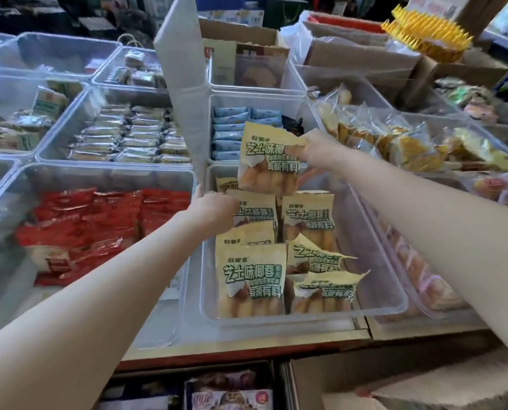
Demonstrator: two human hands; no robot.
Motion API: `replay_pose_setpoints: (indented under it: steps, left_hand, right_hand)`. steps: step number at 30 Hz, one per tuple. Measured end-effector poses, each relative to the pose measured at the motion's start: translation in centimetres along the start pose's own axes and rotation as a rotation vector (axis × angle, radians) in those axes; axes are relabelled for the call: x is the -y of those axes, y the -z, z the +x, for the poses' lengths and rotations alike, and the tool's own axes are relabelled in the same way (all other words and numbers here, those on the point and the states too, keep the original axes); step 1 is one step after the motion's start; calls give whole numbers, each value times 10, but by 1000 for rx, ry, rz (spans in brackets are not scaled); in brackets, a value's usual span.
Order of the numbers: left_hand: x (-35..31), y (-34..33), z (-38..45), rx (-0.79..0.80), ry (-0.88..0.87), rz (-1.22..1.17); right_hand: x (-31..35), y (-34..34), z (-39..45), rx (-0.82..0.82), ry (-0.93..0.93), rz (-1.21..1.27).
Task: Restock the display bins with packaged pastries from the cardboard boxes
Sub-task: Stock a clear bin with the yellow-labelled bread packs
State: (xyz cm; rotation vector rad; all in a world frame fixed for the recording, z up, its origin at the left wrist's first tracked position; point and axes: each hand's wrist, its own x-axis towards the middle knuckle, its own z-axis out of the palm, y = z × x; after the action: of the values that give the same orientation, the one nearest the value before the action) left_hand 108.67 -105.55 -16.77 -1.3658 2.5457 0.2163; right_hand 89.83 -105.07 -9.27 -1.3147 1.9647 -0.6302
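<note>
The right hand (311, 150) pinches one pack (269, 159) by its upper right edge, thumb on the front face, holding it above the far end of a clear bin (394, 303). The pack is pale yellow with green lettering and a clear lower window showing golden-brown pastry pieces side by side. It stands nearly upright, long axis vertical, top edge tilted slightly right, its printed face toward the camera.

The left hand (214, 210) reaches into the far left part of the same bin, its fingers curled against the top of a pack there (254, 213); whether this grip truly holds that pack I cannot tell.

In the bin more of the same packs (251, 281) lie overlapping in two columns, lettering upright to the camera, tops pointing far. Two on the near right are skewed, corners jutting right.

To the left, a bin of red packs (99, 226). Farther off, blue packs (235, 131) and silvery bars (128, 134) fill other bins. At right, clear bags of yellow pastry (409, 143). The bins sit on a bench (246, 344), with a cardboard box (409, 380) below at near right.
</note>
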Motion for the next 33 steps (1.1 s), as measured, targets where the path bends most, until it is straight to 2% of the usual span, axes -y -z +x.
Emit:
replay_pose_setpoints:
  steps: [5,8,11,17,23,26,33]
  left_hand:
    - [-10,-2,17,-134,-83,60]
    - [-16,-7,30,-132,-16,-19]
    - [-19,-8,36,-194,55,29]
    - [-14,-11,20,-198,37,167]
    - [-6,-12,7,-195,-26,200]
    - [-2,-8,2,-233,-27,130]
    - [13,-9,-6,-411,13,-10]
  right_hand:
    - [-22,6,1,-143,66,-12]
    - [-33,13,-1,-165,75,22]
    - [-34,20,-5,-163,110,86]
    - [-16,16,1,8,153,124]
    - [14,-23,27,123,130,-126]
    - [16,-42,37,143,69,-204]
    - [3,-50,40,-176,-23,-17]
